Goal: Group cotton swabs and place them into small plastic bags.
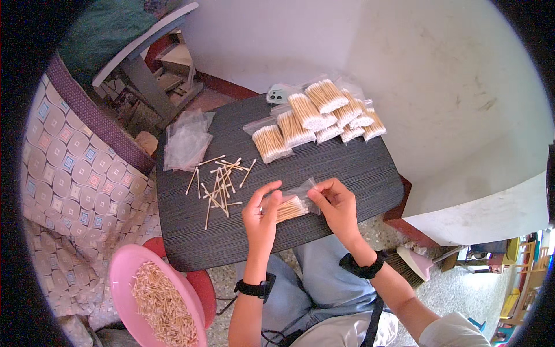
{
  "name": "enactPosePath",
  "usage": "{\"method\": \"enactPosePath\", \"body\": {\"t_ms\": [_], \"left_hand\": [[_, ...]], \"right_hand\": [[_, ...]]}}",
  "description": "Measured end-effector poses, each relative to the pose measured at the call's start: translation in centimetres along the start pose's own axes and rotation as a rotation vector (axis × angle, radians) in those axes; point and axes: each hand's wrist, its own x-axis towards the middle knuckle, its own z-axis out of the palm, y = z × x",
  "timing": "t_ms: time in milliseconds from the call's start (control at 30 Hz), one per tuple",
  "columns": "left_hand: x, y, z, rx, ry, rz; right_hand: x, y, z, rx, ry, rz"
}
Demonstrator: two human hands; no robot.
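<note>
Between my hands, over the near part of the dark table, lies a clear plastic bag with a bundle of cotton swabs inside. My left hand grips the bag's left side, its thumb and fingers around the bundle. My right hand pinches the bag's other end, where clear plastic sticks up. Left of my hands, loose cotton swabs are scattered on the tabletop. Beyond them rests a stack of flat clear bags. At the far right, several filled swab bags are piled up.
The dark table has rounded corners and stands against a pale wall. A phone lies by the pile. At lower left, a pink basin full of swabs rests on a red stool. A broom lies on the floor at right.
</note>
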Motion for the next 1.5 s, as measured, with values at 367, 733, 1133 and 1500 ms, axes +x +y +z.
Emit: {"method": "enactPosePath", "body": {"t_ms": [367,733,1133,1500], "left_hand": [[0.6,-0.3,-0.2,0.073,-0.056,0.119],[0.9,-0.8,-0.1,-0.038,0.049,0.153],[0.8,-0.1,0.1,-0.012,-0.022,0.079],[0.9,-0.2,0.0,-0.012,-0.019,0.07]], "right_hand": [[1.3,-0.9,-1.3,-0.185,-0.328,-0.155],[1.7,-1.4,-2.3,-0.028,-0.107,-0.103],[3.4,0.4,-6.9,-0.547,0.301,-0.361],[2.6,1.7,-8.7,-0.371,0.323,-0.293]]}}
